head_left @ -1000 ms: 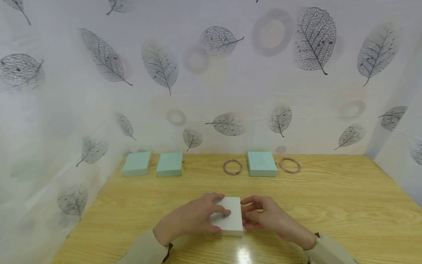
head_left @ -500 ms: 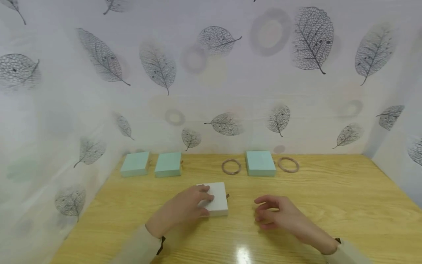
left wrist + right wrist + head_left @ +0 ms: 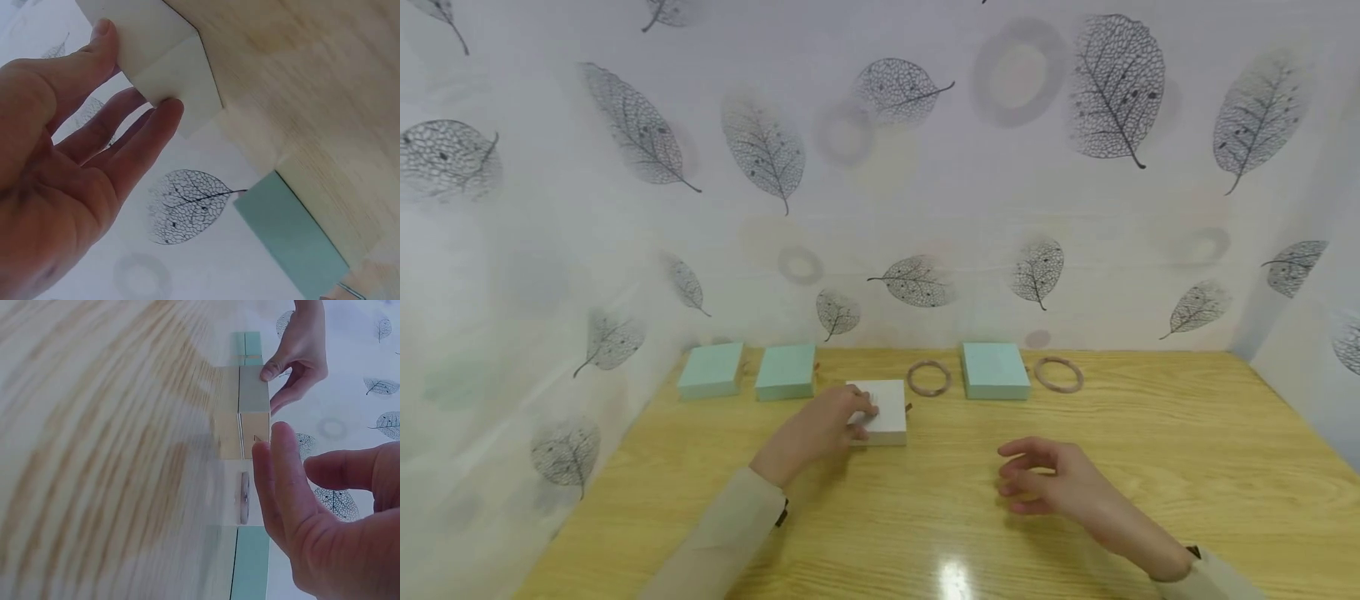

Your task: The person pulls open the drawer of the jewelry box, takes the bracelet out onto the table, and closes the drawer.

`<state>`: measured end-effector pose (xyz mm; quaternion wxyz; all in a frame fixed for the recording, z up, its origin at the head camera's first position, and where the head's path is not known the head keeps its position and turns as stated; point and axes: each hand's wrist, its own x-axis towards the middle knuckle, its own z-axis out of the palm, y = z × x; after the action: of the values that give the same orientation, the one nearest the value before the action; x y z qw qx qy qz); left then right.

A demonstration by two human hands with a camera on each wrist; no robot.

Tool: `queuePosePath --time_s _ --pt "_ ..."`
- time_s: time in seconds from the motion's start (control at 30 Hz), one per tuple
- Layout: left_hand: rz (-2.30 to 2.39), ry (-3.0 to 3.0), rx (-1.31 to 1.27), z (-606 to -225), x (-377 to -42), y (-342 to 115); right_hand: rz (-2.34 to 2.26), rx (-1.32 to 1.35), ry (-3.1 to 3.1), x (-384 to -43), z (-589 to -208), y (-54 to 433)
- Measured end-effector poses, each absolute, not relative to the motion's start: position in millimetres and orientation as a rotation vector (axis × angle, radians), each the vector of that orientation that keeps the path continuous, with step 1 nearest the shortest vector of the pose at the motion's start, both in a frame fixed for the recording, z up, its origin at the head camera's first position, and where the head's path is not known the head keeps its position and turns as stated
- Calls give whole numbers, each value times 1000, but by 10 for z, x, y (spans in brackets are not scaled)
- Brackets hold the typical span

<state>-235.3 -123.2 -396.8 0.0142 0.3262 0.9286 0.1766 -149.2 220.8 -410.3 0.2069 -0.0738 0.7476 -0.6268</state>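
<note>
In the head view a white square box [image 3: 889, 408] lies on the wooden table, a small brown tab sticking out of its right side. My left hand [image 3: 816, 429] grips that box from the left, thumb on the near side and fingers over its top; the left wrist view shows the thumb and fingertips of the left hand [image 3: 75, 144] against the box's pale faces [image 3: 169, 62]. To the right, apart from the box, hovers my right hand [image 3: 1067, 487] with fingers loosely bent and nothing in them.
Along the back edge stand three mint-green boxes: far left [image 3: 711, 371], left of middle [image 3: 786, 372] and right of middle [image 3: 995, 371]. One purplish bangle [image 3: 928, 393] lies behind the white box, another bangle [image 3: 1059, 390] further right. A leaf-patterned curtain [image 3: 880, 192] closes the back.
My left hand has carried the white box away from me and slightly left, up near the bangle. The right hand has come off the box and moved right.
</note>
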Motion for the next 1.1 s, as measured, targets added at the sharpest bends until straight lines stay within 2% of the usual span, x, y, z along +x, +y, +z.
queuePosePath --time_s 0.4,0.67,0.93,1.1 --pt "583 2851 814 -3900 -2795 -1162 -1739 -182 2094 -1479 -4071 2289" --pt "573 2836 788 -3884 -3026 -1161 -1743 -178 2107 -1478 -4088 2332" --pt "567 2847 801 -3929 -3162 -1183 -1750 -167 2110 -1471 -4127 2376" --pt "587 2846 778 -3928 -3140 -1345 -1734 -176 2146 -1464 -4142 2395"
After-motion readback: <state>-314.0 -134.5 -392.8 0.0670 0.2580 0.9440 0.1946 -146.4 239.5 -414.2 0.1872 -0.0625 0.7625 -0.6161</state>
